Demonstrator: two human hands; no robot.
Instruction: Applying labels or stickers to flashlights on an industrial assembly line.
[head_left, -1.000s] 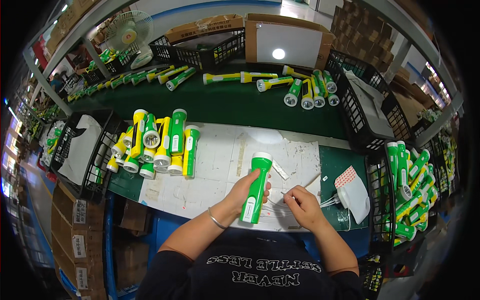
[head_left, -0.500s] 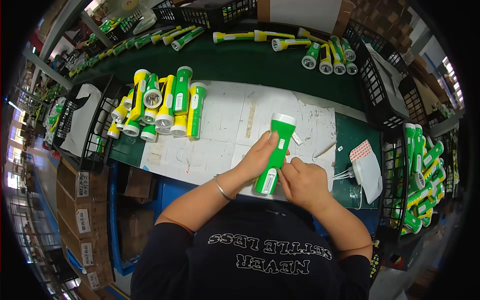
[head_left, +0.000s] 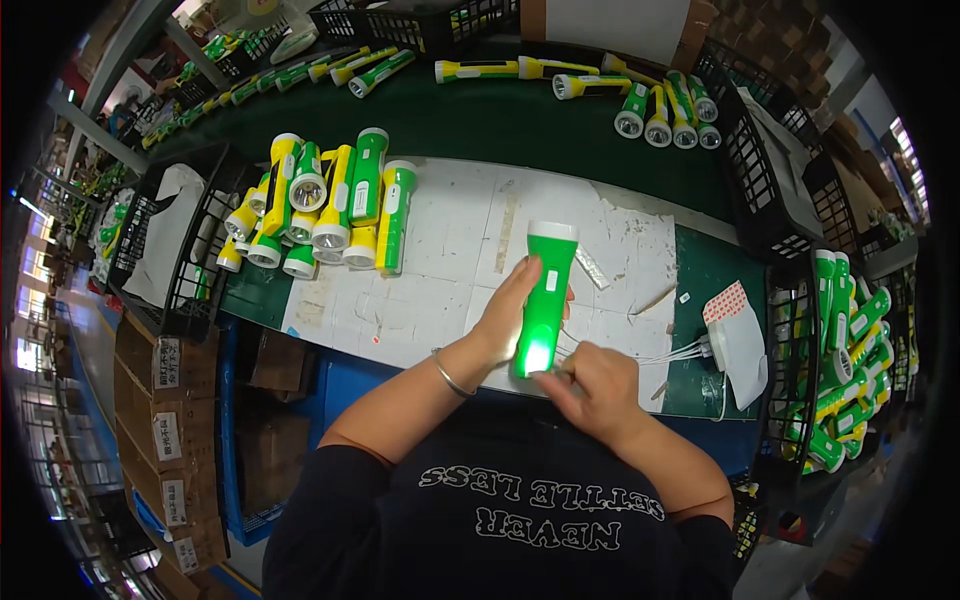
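Inside the curled left grip (head_left: 507, 316), a green flashlight (head_left: 549, 302) glows beside the right grip (head_left: 603, 386), whose hold I can't tell; lighting it seems the step, and the next likely needs steadiness.

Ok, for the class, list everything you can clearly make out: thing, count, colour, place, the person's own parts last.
Held flashlight: one, green and white, glowing near its lower end, centre
Stacked flashlights: over ten, yellow, green and white, left of centre
Back flashlights: many, yellow and green, across the green rear surface
Crated flashlights: many, green and yellow, far right
Crates: at least five, black, left, right and back
Worktop sheet: one, stained white, centre
Cables: several, white, right of centre
Packet: one, white with red-patterned flap, right
Cardboard boxes: several, brown, lower left
Bracelet: one, silver, left wrist
Shirt: one, dark, bottom
Left hand: one, bare, around the held flashlight
Right hand: one, bare, at the flashlight's lower end
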